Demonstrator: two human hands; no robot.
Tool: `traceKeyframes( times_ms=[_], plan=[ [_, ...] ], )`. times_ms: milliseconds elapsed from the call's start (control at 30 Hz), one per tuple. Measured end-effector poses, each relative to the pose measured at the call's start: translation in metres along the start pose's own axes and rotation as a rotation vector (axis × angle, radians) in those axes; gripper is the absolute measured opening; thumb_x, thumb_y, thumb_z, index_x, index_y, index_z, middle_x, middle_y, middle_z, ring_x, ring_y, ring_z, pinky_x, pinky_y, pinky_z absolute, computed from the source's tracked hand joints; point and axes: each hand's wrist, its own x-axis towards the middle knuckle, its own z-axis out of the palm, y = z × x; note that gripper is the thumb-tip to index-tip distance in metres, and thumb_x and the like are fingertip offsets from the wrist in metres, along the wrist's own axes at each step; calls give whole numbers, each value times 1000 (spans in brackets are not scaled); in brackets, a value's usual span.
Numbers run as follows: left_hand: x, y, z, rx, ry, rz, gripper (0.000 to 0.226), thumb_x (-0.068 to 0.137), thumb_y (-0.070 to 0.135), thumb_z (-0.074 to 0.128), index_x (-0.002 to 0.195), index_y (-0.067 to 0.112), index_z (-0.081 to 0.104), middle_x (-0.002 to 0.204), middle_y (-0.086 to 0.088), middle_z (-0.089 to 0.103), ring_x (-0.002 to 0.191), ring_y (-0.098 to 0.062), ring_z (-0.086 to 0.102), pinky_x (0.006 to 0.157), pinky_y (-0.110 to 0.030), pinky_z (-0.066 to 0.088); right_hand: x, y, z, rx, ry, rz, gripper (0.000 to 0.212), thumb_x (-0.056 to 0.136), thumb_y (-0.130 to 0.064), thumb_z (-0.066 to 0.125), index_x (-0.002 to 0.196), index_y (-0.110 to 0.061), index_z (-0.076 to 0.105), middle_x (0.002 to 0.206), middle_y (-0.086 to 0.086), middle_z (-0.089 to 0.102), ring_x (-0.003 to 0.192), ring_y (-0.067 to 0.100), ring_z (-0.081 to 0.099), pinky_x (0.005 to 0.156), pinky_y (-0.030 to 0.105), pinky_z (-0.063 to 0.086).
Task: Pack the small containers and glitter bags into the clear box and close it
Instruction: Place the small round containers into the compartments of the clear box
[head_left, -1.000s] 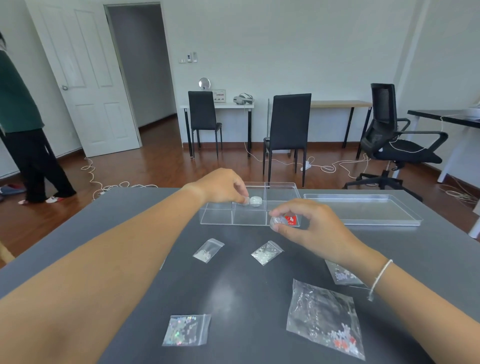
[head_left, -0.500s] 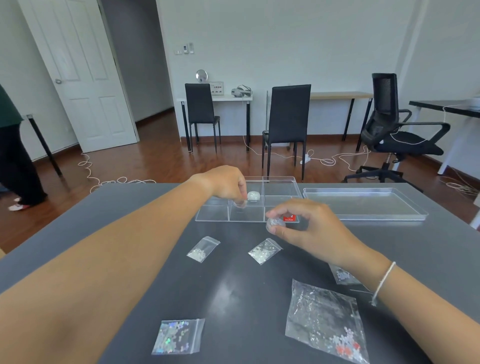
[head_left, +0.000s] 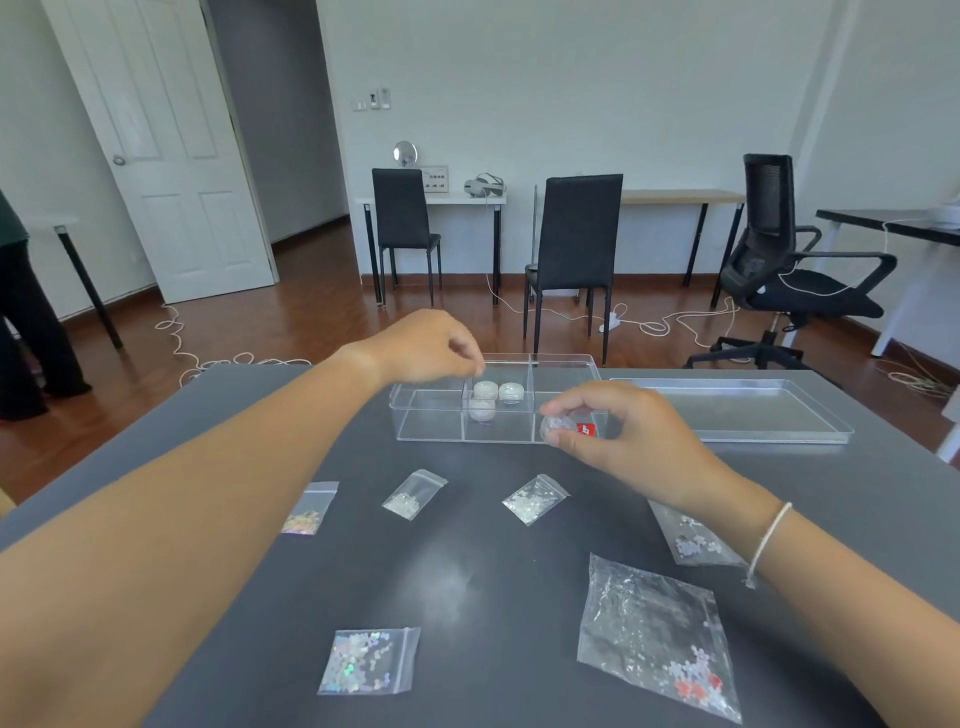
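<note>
Two bare hands work over a dark grey bench (head_left: 467, 571) in the head view. The left hand (head_left: 426, 348) hovers above the back edge of a clear plastic compartment box (head_left: 431, 431), fingers loosely curled and pinched together, gripping nothing visible. The right hand (head_left: 623, 436) is partly closed, thumb and fingertips pinching a small round clear container (head_left: 553, 427) at the box's front right corner.

Three small round white-capped containers (head_left: 491, 397) sit together in the middle compartments of the box; a red label (head_left: 586, 429) shows at its front right. The clear lid (head_left: 727, 410) lies flat just right of the box, open side up.

Six clear zip bags of glitter lie on the bench nearer the person: three small ones (head_left: 415, 493) in a row, one iridescent bag (head_left: 371, 660) at front centre, one large bag (head_left: 660, 634) at front right, and one partly under the right wrist (head_left: 691, 540).

Behind the bench are a wooden floor, black chairs (head_left: 576, 244), white cables and a white door (head_left: 171, 156).
</note>
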Motion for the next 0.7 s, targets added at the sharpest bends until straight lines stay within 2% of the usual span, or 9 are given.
traceKeyframes(
  times_ms=[100,200,300,367,533,700],
  plan=[
    [-20,-13,-12,-57,85,12,15,79,30,66,70,43,66,83,27,62,72,21,53,68,-7,34,13,-2,-2,13,8,11,18,77,-25,71,79,-41,63,89,-23,62,91,-7,54,77,-3,34],
    [-42,-29,-14,-155,163,-26,13,78,31,68,73,43,67,89,24,65,72,11,56,70,-11,38,32,-3,0,47,12,52,8,78,-22,70,84,-27,69,92,-15,65,90,0,56,80,2,36],
    [-60,-43,-6,-239,212,-76,9,76,33,70,79,41,68,97,22,66,80,0,56,76,-13,38,52,-4,5,46,-3,75,6,78,-21,70,83,-24,69,89,-14,65,83,-10,55,69,-6,35],
    [-69,-49,0,-280,218,-90,9,75,33,71,80,41,68,100,24,64,83,-3,54,77,-13,38,64,-5,8,-4,-37,74,6,79,-22,70,85,-23,68,90,-12,65,81,-12,53,66,-7,35],
    [-79,-57,10,-357,247,-103,13,75,29,72,82,40,70,105,25,61,86,5,55,77,-9,36,86,-2,15,-141,-151,168,8,76,-21,71,83,-20,67,93,-3,65,89,12,58,82,26,45],
    [-79,-61,15,-370,292,-105,14,78,24,70,89,31,72,112,17,61,92,13,53,79,0,34,96,0,20,-239,-256,243,10,75,-19,72,82,-12,68,78,-8,60,81,14,57,67,24,44]
  ],
)
